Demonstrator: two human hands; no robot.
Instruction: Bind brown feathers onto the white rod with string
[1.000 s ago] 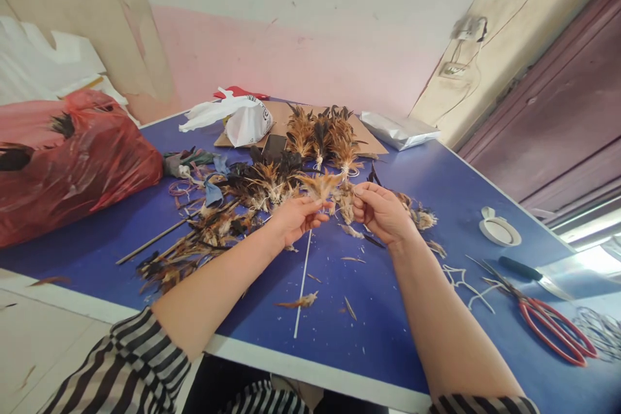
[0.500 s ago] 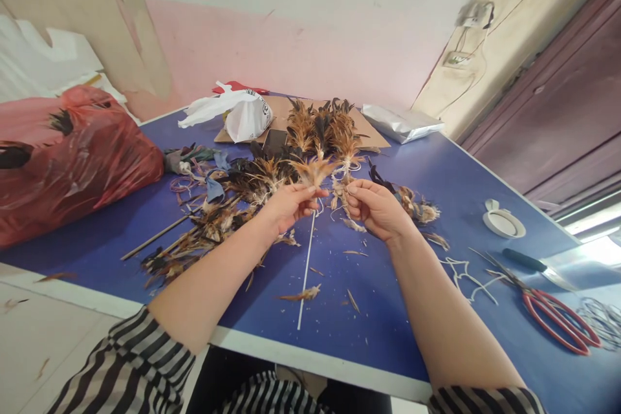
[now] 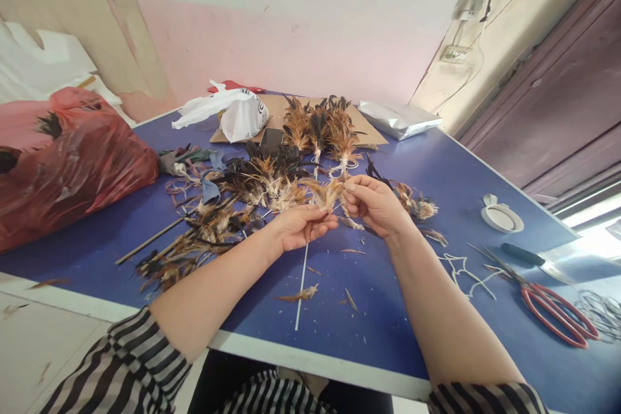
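Note:
My left hand (image 3: 306,226) pinches the base of a small tuft of light brown feathers (image 3: 324,194) above the blue table. Close by on the right, my right hand (image 3: 372,202) has thumb and forefinger pressed together at the tuft's right edge, apparently on the feather tips. Behind the hands lie bundles of brown and black feathers (image 3: 317,126) tied with white string (image 3: 343,162). To the left spreads a pile of dark and tan feathers (image 3: 266,174). A few loose feathers (image 3: 299,294) and bits of fluff lie nearer me.
Red-handled scissors (image 3: 557,314), a knife (image 3: 526,255), white string (image 3: 468,278) and a tape roll (image 3: 502,217) lie at the right. A red plastic bag (image 3: 72,168) stands at the left. Cardboard (image 3: 276,113), a white bag (image 3: 242,116) and a silver packet (image 3: 400,119) are at the back.
My left hand has come lower and slightly right with the feather tuft, which has tilted toward my right hand. My right fingers now meet the tuft's edge.

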